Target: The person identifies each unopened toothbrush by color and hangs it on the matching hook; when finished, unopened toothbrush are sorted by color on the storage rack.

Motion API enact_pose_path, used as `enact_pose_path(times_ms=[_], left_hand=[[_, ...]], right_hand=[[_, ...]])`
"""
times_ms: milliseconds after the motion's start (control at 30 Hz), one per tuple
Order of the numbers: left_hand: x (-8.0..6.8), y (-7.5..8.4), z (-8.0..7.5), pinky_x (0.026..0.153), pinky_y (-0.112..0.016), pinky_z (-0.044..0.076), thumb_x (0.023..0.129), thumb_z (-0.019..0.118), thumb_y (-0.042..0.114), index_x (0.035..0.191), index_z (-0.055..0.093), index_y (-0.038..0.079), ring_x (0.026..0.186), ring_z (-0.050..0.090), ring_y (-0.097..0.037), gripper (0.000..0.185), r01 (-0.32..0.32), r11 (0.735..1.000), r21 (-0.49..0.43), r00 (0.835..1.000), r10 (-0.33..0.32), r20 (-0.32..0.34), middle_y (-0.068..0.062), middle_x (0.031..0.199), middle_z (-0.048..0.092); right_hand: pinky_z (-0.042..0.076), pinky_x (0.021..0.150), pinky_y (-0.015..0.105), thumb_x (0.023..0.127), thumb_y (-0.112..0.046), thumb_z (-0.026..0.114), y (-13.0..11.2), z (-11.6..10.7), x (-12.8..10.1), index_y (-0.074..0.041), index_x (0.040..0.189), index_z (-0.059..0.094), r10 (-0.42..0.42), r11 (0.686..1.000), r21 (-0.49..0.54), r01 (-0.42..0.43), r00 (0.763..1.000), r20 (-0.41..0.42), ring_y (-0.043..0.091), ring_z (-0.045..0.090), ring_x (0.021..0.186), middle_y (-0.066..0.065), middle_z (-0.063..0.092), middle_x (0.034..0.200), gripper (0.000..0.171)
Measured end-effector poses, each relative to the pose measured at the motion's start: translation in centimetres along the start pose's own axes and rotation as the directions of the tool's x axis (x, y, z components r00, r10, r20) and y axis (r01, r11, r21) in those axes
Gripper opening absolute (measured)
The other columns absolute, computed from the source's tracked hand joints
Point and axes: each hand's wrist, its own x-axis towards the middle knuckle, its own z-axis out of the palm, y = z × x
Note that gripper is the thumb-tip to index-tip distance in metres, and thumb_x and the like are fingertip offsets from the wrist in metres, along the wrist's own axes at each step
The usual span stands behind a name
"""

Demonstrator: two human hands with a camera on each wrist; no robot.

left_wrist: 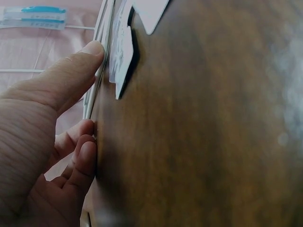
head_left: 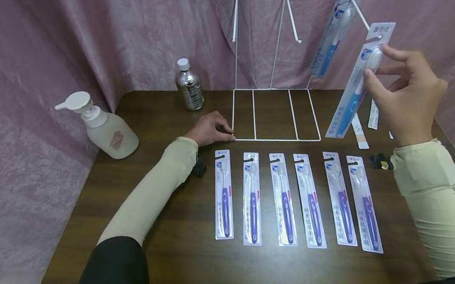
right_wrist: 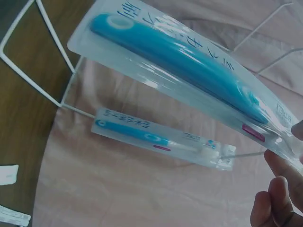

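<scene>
My right hand (head_left: 411, 87) pinches a packaged blue toothbrush (head_left: 361, 82) near its upper part. The package's hanging slot is at the front tip of the right prong of a white wire rack (head_left: 277, 139). Farther back on that prong hang other packaged blue toothbrushes (right_wrist: 156, 139). My left hand (head_left: 212, 129) holds the front left corner of the rack's base between thumb and fingers, low against the table. In the left wrist view, the thumb (left_wrist: 78, 64) lies along the wire. Several packaged purple toothbrushes (head_left: 284, 200) lie in a row in front of the rack.
A pump bottle (head_left: 110, 133) stands at the left of the wooden table (head_left: 172, 253), and a silver bottle (head_left: 190, 91) with a white cap behind my left hand. White labelled strips (head_left: 358, 131) lie beneath my right hand. A pink curtain (head_left: 155, 36) hangs behind.
</scene>
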Motion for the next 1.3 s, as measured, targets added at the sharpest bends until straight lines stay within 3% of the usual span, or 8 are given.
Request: enact_pose_path(times_ms=[167,367,500,633,833,1000,1200,1300], left_hand=[[0.1,0.0,-0.1,0.091,-0.034,0.048,0.081,0.095,0.03,0.093,0.086,0.021,0.1,0.058,-0.016,0.017,0.005,1.0,0.004,1.0,-0.005,-0.004,0.0,0.103,0.066],[0.0,0.1,0.1,0.091,-0.033,0.047,0.081,0.095,0.03,0.091,0.085,0.02,0.099,0.058,-0.016,0.017,-0.001,1.0,0.012,1.0,0.001,-0.01,0.001,0.101,0.067],[-0.3,0.2,0.2,0.091,-0.033,0.047,0.08,0.095,0.028,0.09,0.085,0.02,0.099,0.058,-0.017,0.016,-0.001,1.0,0.01,1.0,0.001,-0.012,0.0,0.1,0.067],[-0.3,0.2,0.2,0.09,-0.033,0.047,0.08,0.095,0.027,0.092,0.086,0.019,0.099,0.059,-0.017,0.017,-0.013,1.0,0.007,1.0,0.014,-0.018,0.0,0.101,0.068],[0.0,0.3,0.0,0.09,-0.032,0.047,0.081,0.095,0.027,0.095,0.086,0.018,0.1,0.059,-0.017,0.019,-0.019,1.0,0.008,1.0,0.019,-0.009,-0.001,0.103,0.068],[0.3,0.9,0.1,0.091,-0.033,0.048,0.081,0.095,0.028,0.095,0.086,0.018,0.101,0.059,-0.018,0.019,-0.009,1.0,0.012,1.0,0.009,0.005,-0.001,0.103,0.067],[0.8,1.0,0.4,0.092,-0.033,0.048,0.081,0.095,0.028,0.095,0.086,0.018,0.1,0.059,-0.017,0.019,-0.025,1.0,0.011,1.0,0.024,0.018,-0.001,0.103,0.067],[0.9,0.8,0.6,0.091,-0.033,0.048,0.081,0.095,0.028,0.093,0.086,0.019,0.1,0.059,-0.017,0.018,-0.034,0.999,0.004,0.999,0.034,0.018,-0.001,0.103,0.067]], right_hand=[[0.042,0.065,0.008,0.094,-0.034,0.079,0.5,1.7,0.9,-0.029,0.132,0.073,0.097,0.995,-0.038,-0.097,0.995,0.013,-0.015,0.05,0.062,0.003,0.078,0.117,0.039],[0.035,0.059,0.008,0.096,-0.035,0.076,2.4,5.6,4.0,-0.017,0.129,0.071,0.121,0.989,-0.083,-0.121,0.993,0.003,-0.016,0.042,0.054,0.006,0.079,0.113,0.037],[0.032,0.065,0.014,0.097,-0.036,0.074,3.3,7.9,6.1,-0.02,0.129,0.069,0.165,0.98,-0.111,-0.164,0.986,0.0,-0.015,0.04,0.056,0.003,0.079,0.112,0.036],[0.041,0.079,0.021,0.096,-0.04,0.072,3.8,9.3,7.6,-0.032,0.13,0.067,0.23,0.963,-0.141,-0.228,0.973,-0.002,-0.003,0.061,0.071,-0.005,0.079,0.111,0.035],[0.049,0.097,0.031,0.096,-0.042,0.071,4.1,10.0,8.6,-0.042,0.133,0.062,0.284,0.947,-0.155,-0.281,0.959,0.002,0.019,0.073,0.11,-0.009,0.079,0.113,0.038],[0.046,0.09,0.025,0.097,-0.04,0.069,4.3,9.5,8.5,-0.043,0.134,0.06,0.294,0.943,-0.163,-0.291,0.956,-0.01,0.024,0.072,0.109,-0.008,0.078,0.113,0.038],[0.05,0.095,0.033,0.097,-0.038,0.069,4.9,8.8,8.2,-0.043,0.133,0.061,0.264,0.949,-0.163,-0.268,0.963,-0.046,0.026,0.073,0.107,-0.005,0.079,0.112,0.038],[0.049,0.092,0.029,0.095,-0.037,0.071,4.8,8.2,7.9,-0.045,0.133,0.06,0.251,0.956,-0.142,-0.256,0.967,-0.05,0.018,0.073,0.109,-0.003,0.079,0.115,0.04]])
